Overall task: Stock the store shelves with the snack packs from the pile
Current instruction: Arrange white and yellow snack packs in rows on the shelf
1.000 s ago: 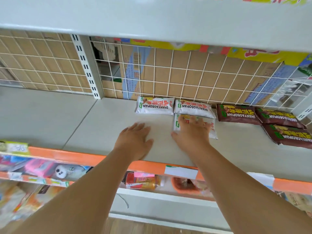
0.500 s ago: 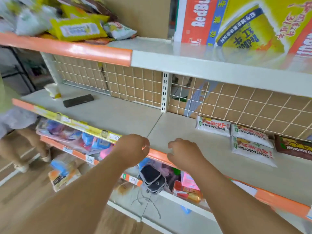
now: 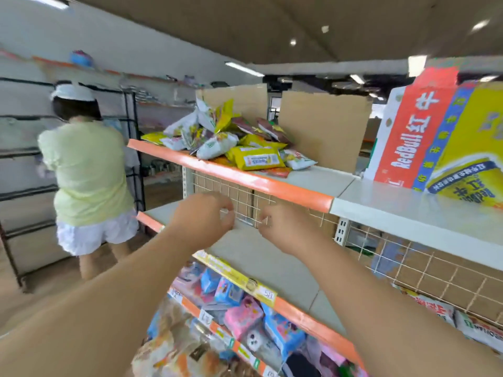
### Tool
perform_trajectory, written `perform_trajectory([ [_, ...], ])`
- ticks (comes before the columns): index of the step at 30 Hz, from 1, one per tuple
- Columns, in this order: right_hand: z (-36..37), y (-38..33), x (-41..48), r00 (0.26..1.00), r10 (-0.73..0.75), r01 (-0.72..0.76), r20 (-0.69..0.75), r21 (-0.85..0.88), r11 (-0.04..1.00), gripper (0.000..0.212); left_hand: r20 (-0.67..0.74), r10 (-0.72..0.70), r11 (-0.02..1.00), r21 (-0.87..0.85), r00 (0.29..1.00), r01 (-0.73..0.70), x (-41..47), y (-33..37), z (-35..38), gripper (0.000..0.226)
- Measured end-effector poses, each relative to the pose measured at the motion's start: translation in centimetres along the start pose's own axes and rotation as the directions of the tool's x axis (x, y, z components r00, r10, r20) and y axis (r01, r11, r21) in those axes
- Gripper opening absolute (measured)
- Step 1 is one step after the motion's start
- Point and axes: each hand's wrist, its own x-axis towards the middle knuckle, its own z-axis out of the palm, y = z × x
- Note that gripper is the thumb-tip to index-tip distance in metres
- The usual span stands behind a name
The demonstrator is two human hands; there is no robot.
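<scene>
Beyond orange shelf edge, left hand and right hand hover apart, grips loosely curled, empty

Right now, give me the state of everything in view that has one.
left grip, loosely curled, empty
right grip, loosely curled, empty
snack pile, heaped loose on top shelf
Red Bull carton, standing on top shelf
white packs, lying flat on middle shelf

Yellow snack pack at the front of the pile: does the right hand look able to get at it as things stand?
Probably yes. The right hand is empty, just below the top shelf's orange edge, and the yellow pack lies exposed at the pile's front with nothing between them.
</scene>
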Motion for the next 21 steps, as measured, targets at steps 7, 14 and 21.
perform_trajectory([
  [7,-7.2,2.6,3.1,0.994,0.048,-0.050,-0.097,-0.020,0.999,0.026,-0.105,0.032,0.995,-0.092,0.994,-0.041,5.6,1.7,-1.9,0.021],
  [14,-8.6,9.9,7.2,0.987,0.123,-0.124,-0.104,-0.002,0.992,0.023,-0.029,0.009,0.996,-0.090,1.000,-0.012,12.7,4.3,-0.1,0.030],
  [21,-9.9,16.2,14.1,0.988,0.152,-0.152,0.005,-0.023,0.988,0.011,0.085,-0.020,0.999,-0.039,0.996,0.023,19.4,5.5,0.5,0.041],
])
